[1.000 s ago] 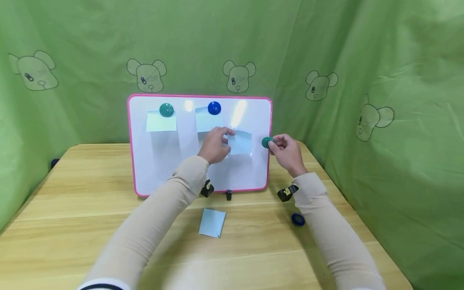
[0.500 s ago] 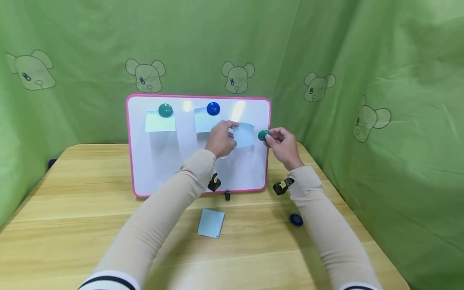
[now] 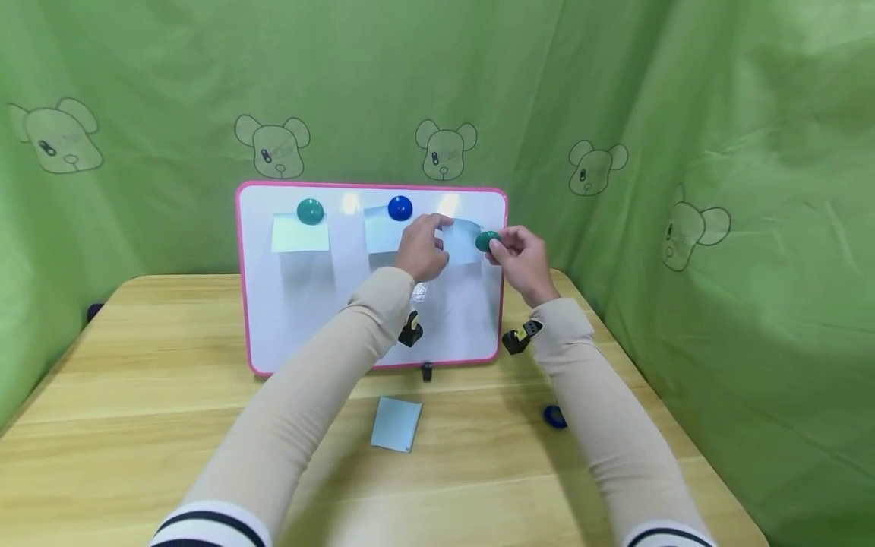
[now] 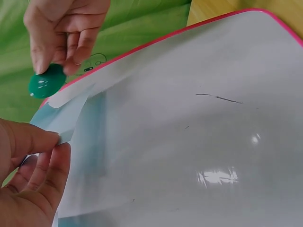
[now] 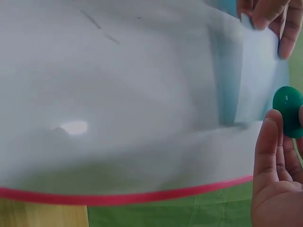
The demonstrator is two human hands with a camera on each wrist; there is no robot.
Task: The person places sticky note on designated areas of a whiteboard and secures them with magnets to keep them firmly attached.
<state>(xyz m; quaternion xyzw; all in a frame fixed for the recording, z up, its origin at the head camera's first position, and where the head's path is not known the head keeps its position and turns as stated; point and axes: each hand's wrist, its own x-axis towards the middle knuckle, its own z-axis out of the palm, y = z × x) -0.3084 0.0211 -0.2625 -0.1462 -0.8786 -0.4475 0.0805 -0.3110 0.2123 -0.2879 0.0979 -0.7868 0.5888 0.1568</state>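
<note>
My left hand (image 3: 424,249) pinches the left edge of a light blue sticky note (image 3: 462,241) between thumb and fingers, close in front of the whiteboard (image 3: 342,319). In the left wrist view the note (image 4: 66,118) bends away from those fingertips. My right hand (image 3: 525,262) holds a round green magnet (image 3: 488,241) by its edge, just right of the note and overlapping its corner in the head view. Left of my hands, a second green magnet (image 3: 311,212) and a blue magnet (image 3: 399,208) each pin a pale blue note at the board's top.
On the wooden table (image 3: 171,425), a pad of blue notes (image 3: 396,424) lies in front of the board. A dark blue magnet (image 3: 554,416) sits beside my right forearm. A black clip (image 3: 427,371) stands at the board's lower edge. Green curtain (image 3: 369,91) hangs behind.
Both hands have moved up; the left, with the note, also shifted right. The right hand brought the green magnet left, closer to the note.
</note>
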